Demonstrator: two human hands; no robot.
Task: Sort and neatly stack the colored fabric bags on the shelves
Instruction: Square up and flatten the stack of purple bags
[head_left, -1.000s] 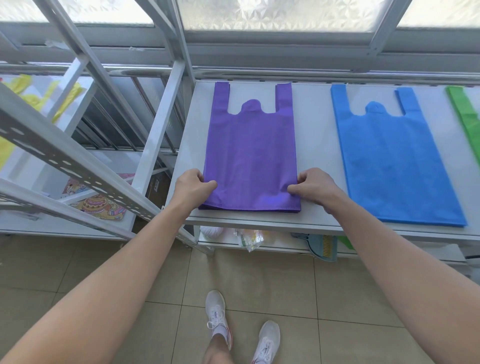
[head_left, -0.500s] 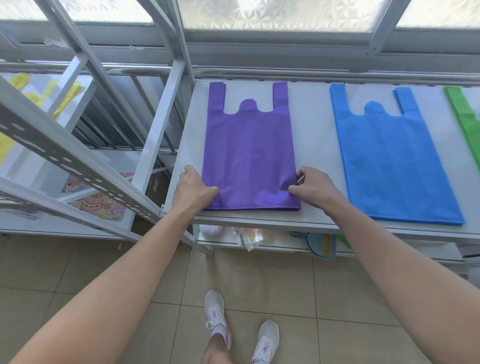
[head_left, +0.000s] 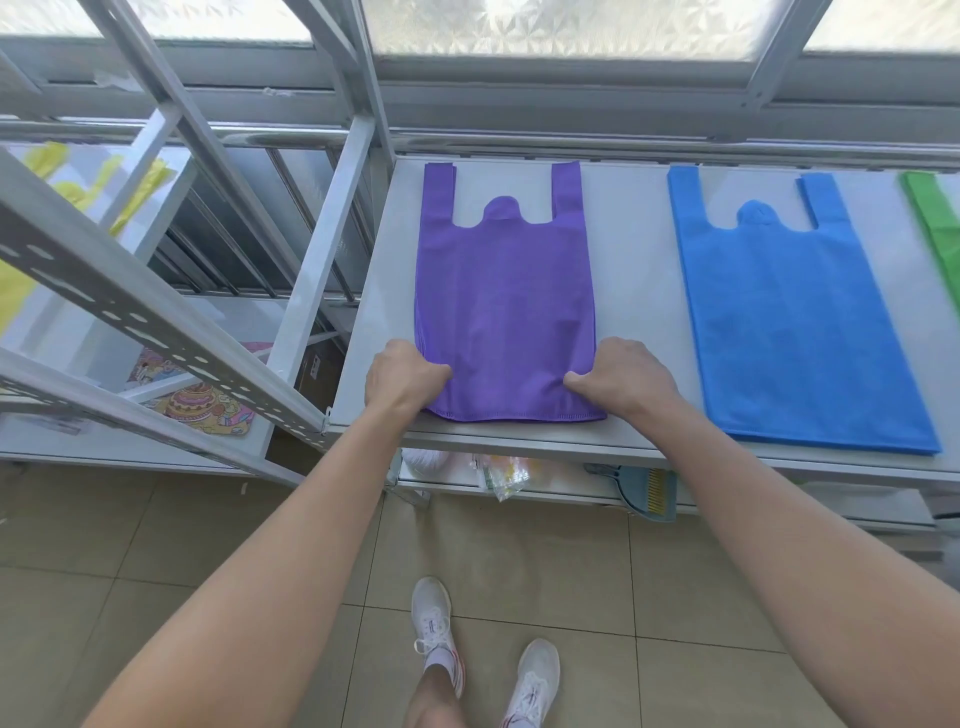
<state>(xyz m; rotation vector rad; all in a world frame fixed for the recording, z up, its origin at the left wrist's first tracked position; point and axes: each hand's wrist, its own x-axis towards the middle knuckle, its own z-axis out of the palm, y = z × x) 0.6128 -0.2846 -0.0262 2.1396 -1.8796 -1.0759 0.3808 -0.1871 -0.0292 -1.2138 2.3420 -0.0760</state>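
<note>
The left hand (head_left: 402, 376) and right hand (head_left: 618, 376) pinch the near corners of the purple bag (head_left: 504, 312), flat at the front of the shelf (head_left: 634, 312); an uneven tug could skew this seemingly layered pile

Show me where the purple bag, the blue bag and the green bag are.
purple bag (head_left: 504, 291), head view, middle of its flat body.
blue bag (head_left: 795, 322), head view, middle of its body.
green bag (head_left: 943, 228), head view, the strip showing at the right edge.
</note>
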